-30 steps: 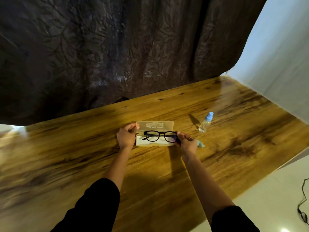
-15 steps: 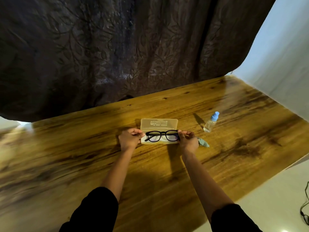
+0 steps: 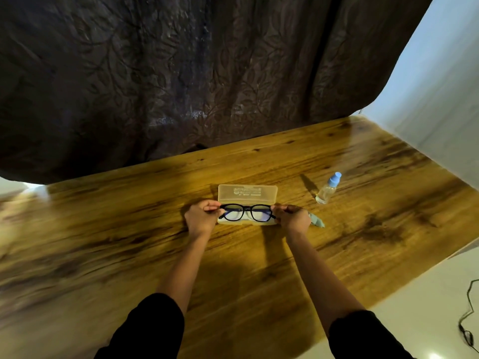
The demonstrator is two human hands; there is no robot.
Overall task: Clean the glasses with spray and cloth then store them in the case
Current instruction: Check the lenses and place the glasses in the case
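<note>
Over the case [image 3: 247, 194], glasses [image 3: 246, 212]; rightward, spray bottle [image 3: 327, 189]

A glossy wooden desk [image 3: 103, 229] with dark grain streaks is set against a dark brown curtain [image 3: 181, 73] embossed with a leaf pattern. A pale wall [image 3: 440, 99] is seen to the right. A light floor [image 3: 414, 320] is visible beside the desk, and a thin black cable [image 3: 466, 320] is laid on it. Light is reflected at the desk's far corners.

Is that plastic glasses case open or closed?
Open. The translucent plastic glasses case has its lid tipped back; the left hand and right hand hold black-framed glasses over its base.
</note>
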